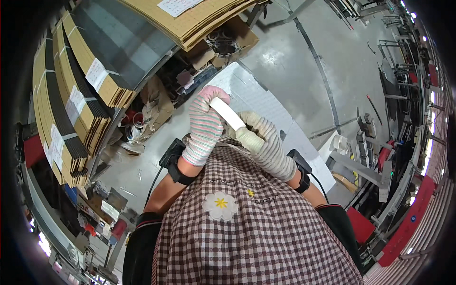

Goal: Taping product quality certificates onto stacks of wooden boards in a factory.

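Both my hands wear striped knit gloves and meet in front of the checked apron (223, 190). Between them is a smooth white band-shaped piece (228, 114), slanting from upper left to lower right; it may be a tape roll seen edge-on, but I cannot tell. My left hand (207, 118), in a pink and green striped glove, is closed round its upper end. My right hand (264, 137), in a greyish glove, pinches the lower end with thumb and curled fingers. The fingertips behind the piece are hidden.
A white cardboard sheet (285, 116) lies beyond and right of my hands. Bundles of brown and black strips (80, 90) with paper labels stack at the left. Brown boards (190, 23) lie at the top, above a cluttered open box (237, 40). Metal racks (375, 166) stand at the right.
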Motion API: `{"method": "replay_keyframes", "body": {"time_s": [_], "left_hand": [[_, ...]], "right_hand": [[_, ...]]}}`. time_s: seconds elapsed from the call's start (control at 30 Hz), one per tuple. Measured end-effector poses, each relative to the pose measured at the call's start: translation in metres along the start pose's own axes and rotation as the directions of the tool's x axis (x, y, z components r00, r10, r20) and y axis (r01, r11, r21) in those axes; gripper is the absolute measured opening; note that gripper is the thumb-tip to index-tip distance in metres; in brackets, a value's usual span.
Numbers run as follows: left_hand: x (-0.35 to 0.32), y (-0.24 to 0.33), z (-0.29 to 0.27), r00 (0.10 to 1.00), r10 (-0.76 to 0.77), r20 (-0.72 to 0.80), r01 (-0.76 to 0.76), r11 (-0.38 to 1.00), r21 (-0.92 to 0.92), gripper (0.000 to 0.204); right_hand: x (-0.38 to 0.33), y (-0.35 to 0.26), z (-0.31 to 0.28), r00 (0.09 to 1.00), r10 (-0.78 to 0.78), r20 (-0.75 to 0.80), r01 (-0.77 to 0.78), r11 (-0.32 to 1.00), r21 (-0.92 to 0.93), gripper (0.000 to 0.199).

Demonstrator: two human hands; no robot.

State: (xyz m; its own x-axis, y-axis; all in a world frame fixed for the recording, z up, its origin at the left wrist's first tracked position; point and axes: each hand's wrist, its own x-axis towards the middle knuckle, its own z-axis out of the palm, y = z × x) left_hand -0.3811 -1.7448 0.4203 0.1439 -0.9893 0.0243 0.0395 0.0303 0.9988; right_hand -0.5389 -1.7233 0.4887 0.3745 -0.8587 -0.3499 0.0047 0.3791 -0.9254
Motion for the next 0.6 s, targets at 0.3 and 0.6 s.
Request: {"method": "replay_keyframes", "body": {"time_s": [0.3,0.6], "left_hand": [[0.006,0.002,-0.004,0.998,0.029,0.062,-0.034,0.995,0.091,0.014],[0.011,-0.001,-0.005,0.995,0.082,0.058,-0.088,0.989,0.119,0.016]], "right_hand": [[0.003,-0.001,-0.005,0.996,0.073,0.060,-0.073,0.997,0.011,0.033],[0.005,0.007,0.000,0.998,0.052,0.032,-0.055,0.996,0.069,0.038]]}}
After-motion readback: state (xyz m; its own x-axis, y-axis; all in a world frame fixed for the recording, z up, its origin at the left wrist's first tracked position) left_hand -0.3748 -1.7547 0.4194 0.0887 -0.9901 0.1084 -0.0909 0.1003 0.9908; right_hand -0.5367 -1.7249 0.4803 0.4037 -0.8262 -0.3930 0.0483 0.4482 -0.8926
